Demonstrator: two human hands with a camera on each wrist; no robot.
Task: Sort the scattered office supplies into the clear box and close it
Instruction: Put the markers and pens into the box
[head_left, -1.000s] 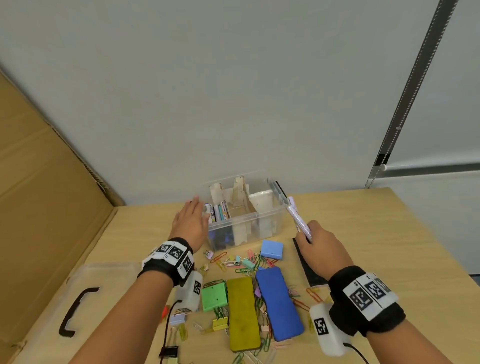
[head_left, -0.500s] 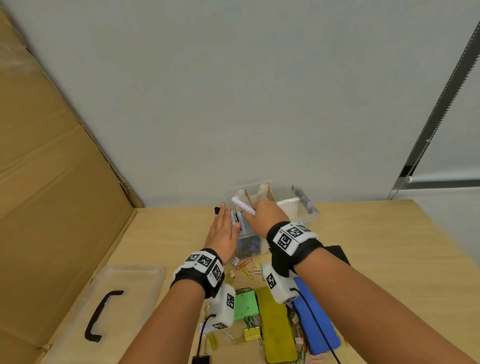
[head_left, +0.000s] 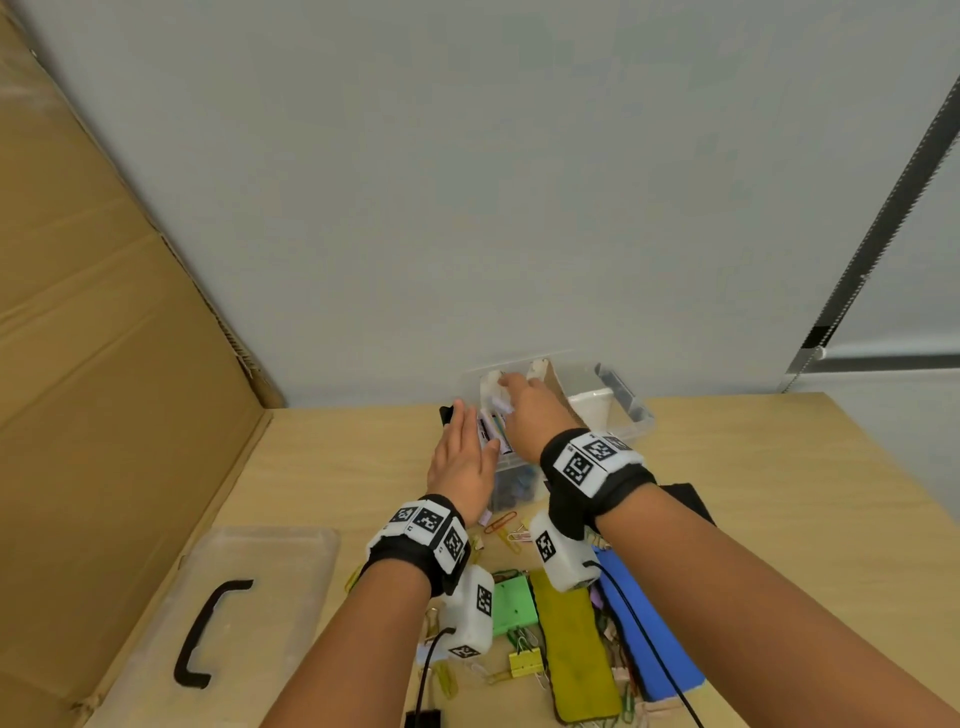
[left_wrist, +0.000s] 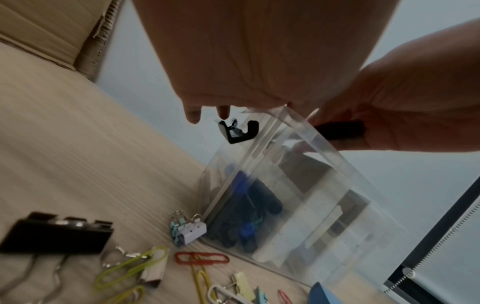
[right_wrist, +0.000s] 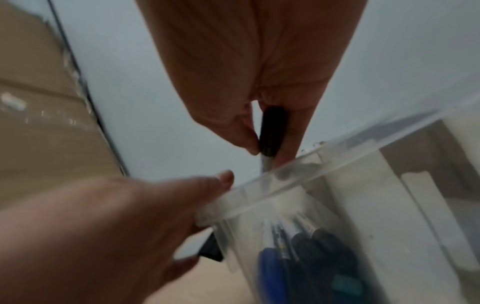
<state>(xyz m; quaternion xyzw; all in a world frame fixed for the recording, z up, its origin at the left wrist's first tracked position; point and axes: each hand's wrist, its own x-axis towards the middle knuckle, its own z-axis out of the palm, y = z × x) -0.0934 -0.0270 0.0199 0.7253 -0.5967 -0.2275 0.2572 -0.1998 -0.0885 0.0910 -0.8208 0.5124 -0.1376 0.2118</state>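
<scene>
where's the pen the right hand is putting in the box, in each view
Head: mostly hidden under the right hand, over the clear box.
Left wrist: pen, upper right, black cap in the fingers.
Right wrist: centre, above the rim.
Shared landmark: the box's left-end black latch.

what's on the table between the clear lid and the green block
In the head view, the lid and green block are separated by the left forearm, its wrist camera and bare table.

the right hand has carried the pen from beside the clear box to over its left compartment.
</scene>
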